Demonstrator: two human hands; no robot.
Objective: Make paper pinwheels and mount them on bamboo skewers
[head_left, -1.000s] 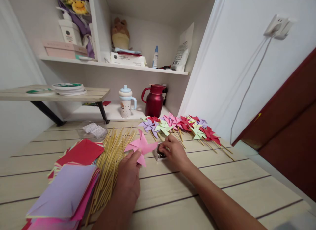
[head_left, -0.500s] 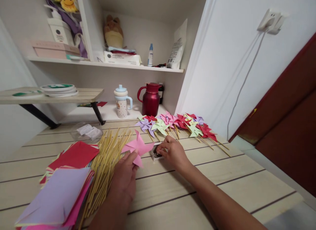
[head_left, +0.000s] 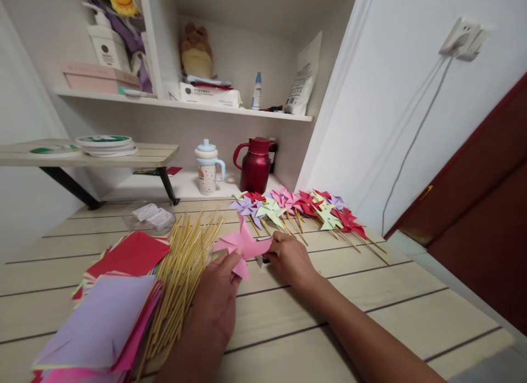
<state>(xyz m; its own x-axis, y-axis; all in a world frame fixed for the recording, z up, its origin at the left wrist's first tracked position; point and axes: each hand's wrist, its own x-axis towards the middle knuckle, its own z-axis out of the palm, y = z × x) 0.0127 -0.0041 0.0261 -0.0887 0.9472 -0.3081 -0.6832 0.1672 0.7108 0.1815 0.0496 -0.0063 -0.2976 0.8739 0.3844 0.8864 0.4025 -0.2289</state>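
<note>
My left hand (head_left: pixel 216 303) pinches the near edge of a pink paper pinwheel (head_left: pixel 242 244), fingers together on the paper, holding it just above the wooden table (head_left: pixel 370 311). My right hand (head_left: pixel 288 257) sits just right of the pinwheel, its fingers curled and touching the pinwheel's right blade; I cannot tell whether they grip anything, since the fingertips are hidden behind the paper. A small box (head_left: pixel 260 258) peeks out under that hand, mostly covered.

Left of my left hand lies a bundle of bamboo sticks (head_left: pixel 181 273), fanned out toward the far side. Further left is a stack of coloured paper sheets (head_left: pixel 111 311), red, lilac and pink. Far and to the right, a row of finished pinwheels (head_left: pixel 300 207) on sticks rests on the table. Behind them stand a red jug (head_left: pixel 255 166) and a spouted cup (head_left: pixel 208 169).
</note>
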